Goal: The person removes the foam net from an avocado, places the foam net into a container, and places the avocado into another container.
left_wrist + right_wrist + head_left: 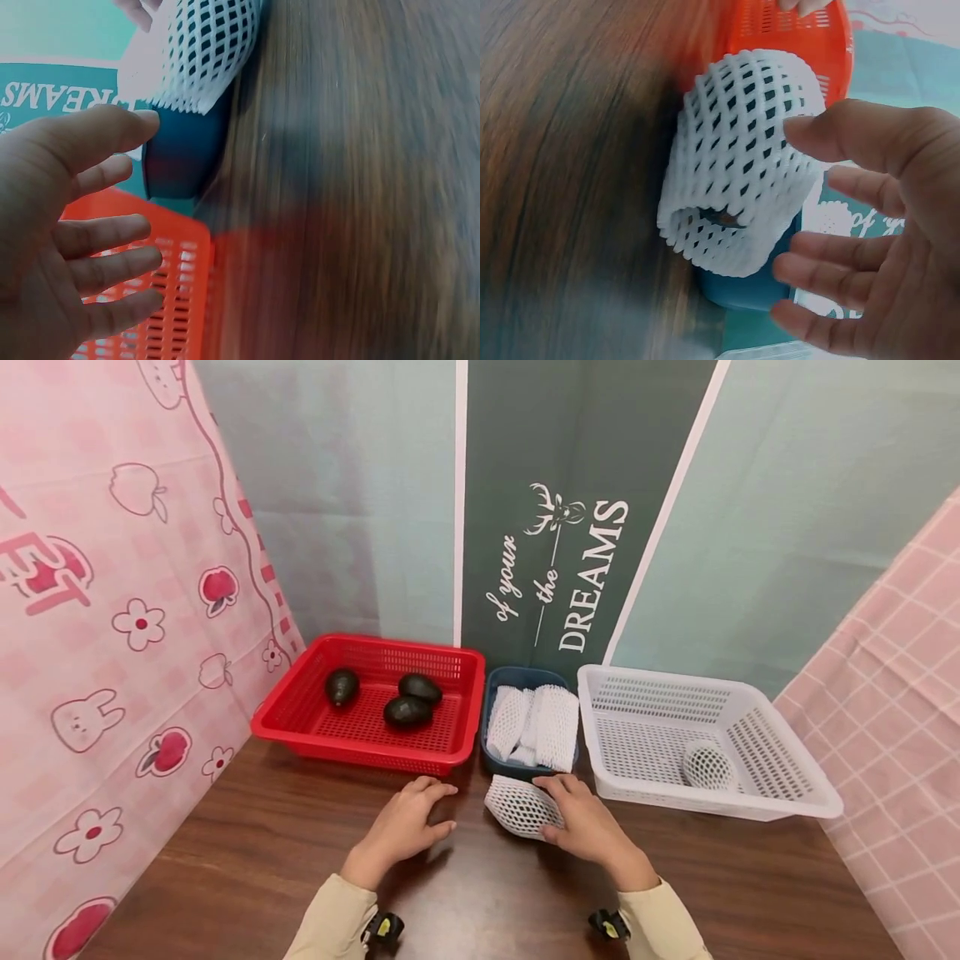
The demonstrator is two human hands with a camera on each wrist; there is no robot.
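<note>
An avocado in a white foam net sleeve [522, 807] lies on the brown table, in front of a small blue basket [517, 770]. Through an end of the sleeve in the right wrist view, a bit of dark fruit [721, 217] shows. My right hand [588, 828] is at its right side, fingers loosely extended and thumb spread; whether the thumb touches the net I cannot tell. To the left, apart from the sleeve, my left hand [408, 822] hovers over the table with fingers spread and nothing in them.
A red basket [360, 758] at the left holds 3 bare avocados [407, 712]. White foam net sleeves [557, 727] fill the blue basket. In the white basket [720, 802] at the right sits one netted avocado [707, 766]. Printed cloths hang behind and at both sides.
</note>
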